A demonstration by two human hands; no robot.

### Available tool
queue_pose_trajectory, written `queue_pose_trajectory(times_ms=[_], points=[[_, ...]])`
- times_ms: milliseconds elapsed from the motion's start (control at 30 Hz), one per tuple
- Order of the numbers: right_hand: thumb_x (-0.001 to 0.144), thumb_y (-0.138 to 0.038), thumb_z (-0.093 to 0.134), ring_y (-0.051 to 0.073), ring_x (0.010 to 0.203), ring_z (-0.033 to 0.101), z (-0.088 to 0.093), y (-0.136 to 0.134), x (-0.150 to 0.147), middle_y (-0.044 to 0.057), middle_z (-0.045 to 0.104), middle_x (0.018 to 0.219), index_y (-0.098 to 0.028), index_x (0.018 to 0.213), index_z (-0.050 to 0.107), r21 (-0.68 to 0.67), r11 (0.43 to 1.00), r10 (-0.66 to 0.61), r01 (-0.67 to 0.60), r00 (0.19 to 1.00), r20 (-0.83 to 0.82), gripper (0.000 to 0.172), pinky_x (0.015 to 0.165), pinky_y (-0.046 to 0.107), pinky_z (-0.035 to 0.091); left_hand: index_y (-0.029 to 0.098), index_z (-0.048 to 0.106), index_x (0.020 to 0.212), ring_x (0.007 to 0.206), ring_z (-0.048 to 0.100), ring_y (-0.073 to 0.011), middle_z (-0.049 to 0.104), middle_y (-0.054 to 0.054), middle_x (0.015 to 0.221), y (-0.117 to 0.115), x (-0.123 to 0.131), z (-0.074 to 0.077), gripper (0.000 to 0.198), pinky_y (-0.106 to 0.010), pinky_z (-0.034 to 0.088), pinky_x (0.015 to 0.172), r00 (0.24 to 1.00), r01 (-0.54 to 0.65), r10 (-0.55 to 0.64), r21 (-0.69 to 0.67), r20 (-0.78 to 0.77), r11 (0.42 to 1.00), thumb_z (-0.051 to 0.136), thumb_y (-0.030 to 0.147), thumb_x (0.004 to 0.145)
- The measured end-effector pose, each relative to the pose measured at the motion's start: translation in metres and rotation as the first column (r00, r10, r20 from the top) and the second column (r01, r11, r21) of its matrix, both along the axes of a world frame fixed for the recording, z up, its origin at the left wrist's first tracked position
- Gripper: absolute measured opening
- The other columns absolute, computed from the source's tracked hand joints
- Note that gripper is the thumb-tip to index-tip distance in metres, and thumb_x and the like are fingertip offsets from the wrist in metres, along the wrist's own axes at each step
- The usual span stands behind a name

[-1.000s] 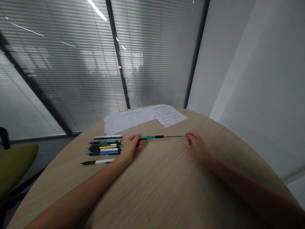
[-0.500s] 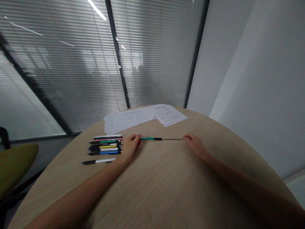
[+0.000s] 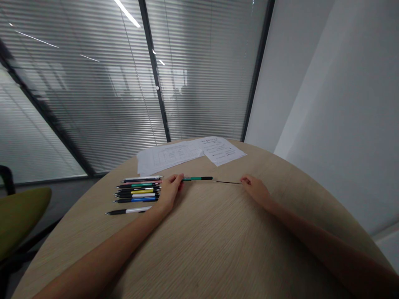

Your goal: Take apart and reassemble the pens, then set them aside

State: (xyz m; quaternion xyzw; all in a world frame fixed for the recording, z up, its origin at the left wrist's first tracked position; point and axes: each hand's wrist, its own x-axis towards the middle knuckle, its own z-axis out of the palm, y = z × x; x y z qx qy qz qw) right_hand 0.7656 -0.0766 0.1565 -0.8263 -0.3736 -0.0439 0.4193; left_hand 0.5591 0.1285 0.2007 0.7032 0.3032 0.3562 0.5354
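Note:
A green pen barrel (image 3: pixel 199 178) with a black grip end points to the right, its left end pinched in my left hand (image 3: pixel 169 192). Opposite it, my right hand (image 3: pixel 256 191) has its fingers closed on one end of a thin dark pen refill (image 3: pixel 228 182). The refill's pale free end points left and lies just short of the barrel's tip, a small gap apart and slightly lower. Left of my left hand lies a row of several pens, among them a blue pen (image 3: pixel 137 199) and a yellow pen (image 3: pixel 140 192). Nearer to me is a white-and-black pen (image 3: pixel 126 211), partly covered by my wrist.
Printed sheets of paper (image 3: pixel 170 157) lie at the far side of the round wooden table (image 3: pixel 199 249). A green chair (image 3: pixel 23 216) stands at the left beyond the table edge. Behind are glass panels with blinds (image 3: pixel 205 83) and a white wall (image 3: pixel 349 104) at the right.
The barrel's grip end has come up slightly, and the refill now slants a little, with a slightly wider offset between them. Both hands have barely moved.

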Motion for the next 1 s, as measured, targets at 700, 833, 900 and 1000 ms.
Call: queue_pose_trajectory(times_ms=[700,833,900,1000], points=[[0.073,-0.013,0.047,0.022,0.091,0.048,0.004,0.002,-0.012,0.009,0.055,0.093,-0.019,0.085,0.060,-0.098,0.985,0.172,-0.142,0.823,0.541,0.019,0.077,0.037,0.040,0.015,0.058,0.067,0.047,0.040,-0.0080,0.045,0.006,0.049,-0.026,-0.002,0.017,0.023,-0.019,0.031,0.046,0.976,0.213,-0.217,0.131,0.017,0.968,0.058,0.038,0.065],[0.075,-0.014,0.047,0.020,0.091,0.049,0.013,0.001,-0.031,0.008,0.056,0.095,-0.019,0.086,0.059,-0.162,0.955,0.296,-0.249,0.739,0.605,0.017,0.078,0.035,0.040,0.015,0.059,0.068,0.048,0.040,-0.0081,0.047,0.004,0.053,-0.033,-0.004,0.023,0.022,-0.020,0.031,0.046,0.971,0.236,-0.241,0.160,0.008,0.958,0.058,0.037,0.065],[0.075,-0.012,0.047,0.019,0.089,0.049,0.017,0.001,-0.038,0.008,0.057,0.093,-0.019,0.086,0.059,-0.190,0.940,0.339,-0.283,0.715,0.611,0.018,0.078,0.035,0.039,0.015,0.059,0.068,0.050,0.040,-0.0084,0.050,0.003,0.057,-0.035,-0.005,0.027,0.022,-0.020,0.032,0.047,0.968,0.248,-0.251,0.184,-0.005,0.951,0.057,0.036,0.066],[0.075,-0.012,0.048,0.019,0.087,0.049,0.020,0.001,-0.047,0.007,0.058,0.090,-0.019,0.086,0.059,-0.224,0.919,0.392,-0.325,0.693,0.605,0.017,0.077,0.035,0.038,0.014,0.058,0.069,0.055,0.044,-0.0096,0.053,0.001,0.063,-0.038,-0.007,0.034,0.022,-0.021,0.034,0.049,0.964,0.263,-0.265,0.234,-0.021,0.936,0.057,0.036,0.067]])
